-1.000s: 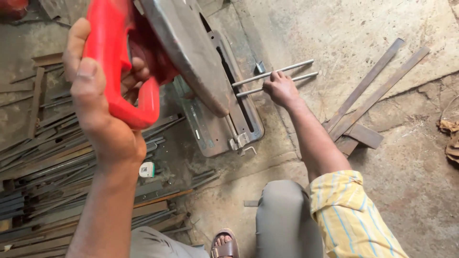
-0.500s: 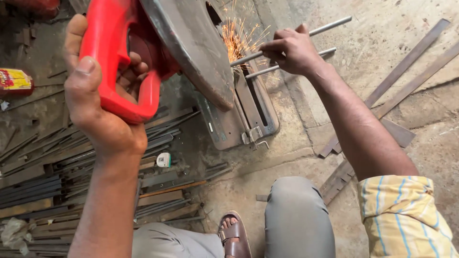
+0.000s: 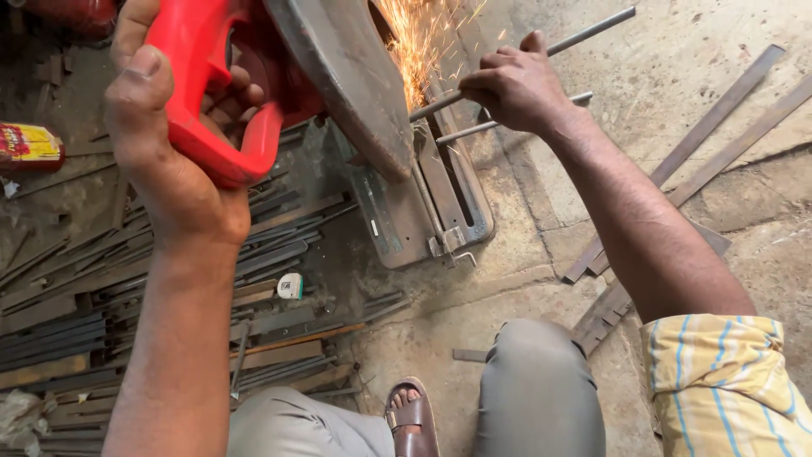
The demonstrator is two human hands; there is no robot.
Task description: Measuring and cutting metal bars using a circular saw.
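Sparks fly where the saw meets the rods, which run rightward along the floor; right hand grips them beside the guard, left hand clenches the red handle.

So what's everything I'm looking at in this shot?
chop saw: one, red handle, grey guard, top centre
sparks: orange spray, beside the guard
rods: two, grey, across the saw base
flat strips: several, rusty, on the floor at right
metal offcuts: many, dark, piled at left
tape measure: one, pale, among the offcuts
packet: one, red and yellow, left edge
sandal: one, brown, bottom centre
left hand: grips the red handle
right hand: holds the rods
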